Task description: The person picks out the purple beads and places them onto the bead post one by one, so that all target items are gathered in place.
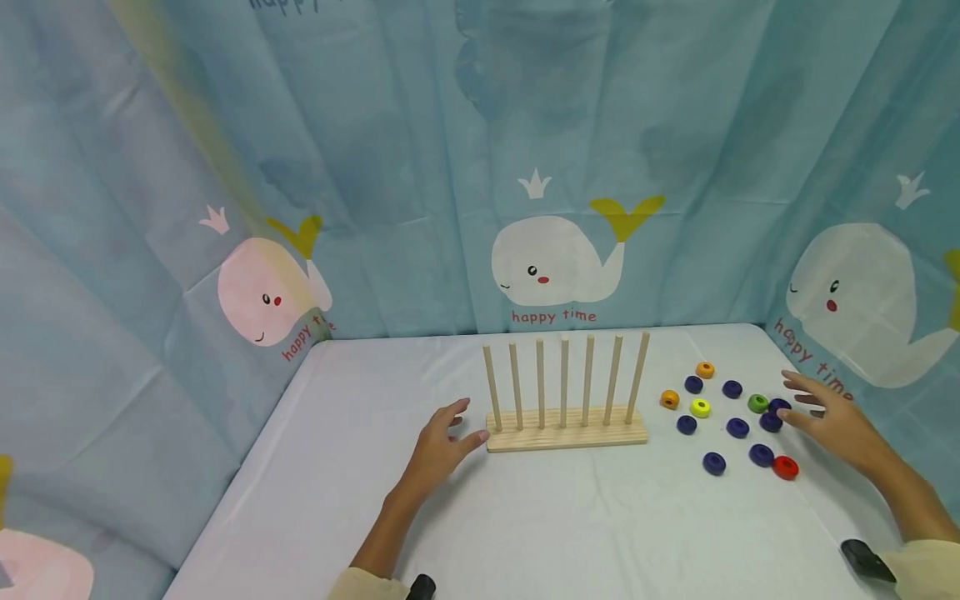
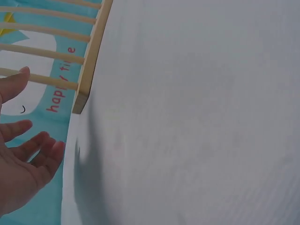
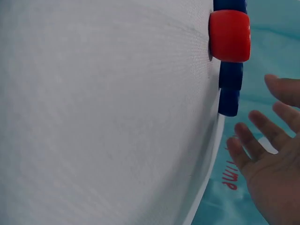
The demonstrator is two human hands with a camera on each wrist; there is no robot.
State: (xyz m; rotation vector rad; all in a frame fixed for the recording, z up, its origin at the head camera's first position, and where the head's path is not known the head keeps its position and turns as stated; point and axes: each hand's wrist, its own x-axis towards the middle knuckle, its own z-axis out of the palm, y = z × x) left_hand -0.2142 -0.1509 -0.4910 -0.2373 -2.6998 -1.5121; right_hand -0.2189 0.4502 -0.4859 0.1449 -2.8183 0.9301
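A wooden rack [image 1: 566,429] with a row of several upright pegs stands at mid-table; its pegs carry nothing. At its left end is my left hand [image 1: 442,446], fingers loosely spread and holding nothing; the left wrist view shows the hand [image 2: 28,164] near the end of the rack's base [image 2: 89,70]. My right hand [image 1: 832,417] hovers by the right edge of a scatter of rings, fingers apart, with nothing in it. Among them are a red ring [image 1: 785,467], a green ring [image 1: 758,403], a yellow ring [image 1: 700,408], an orange ring [image 1: 670,399] and several dark blue rings [image 1: 761,455].
A white cloth [image 1: 570,517] covers the table. Behind and beside it hangs a blue curtain [image 1: 405,250] printed with whales. Another orange ring [image 1: 705,369] lies at the back of the scatter. Dark straps or devices [image 1: 866,560] sit at the wrists.
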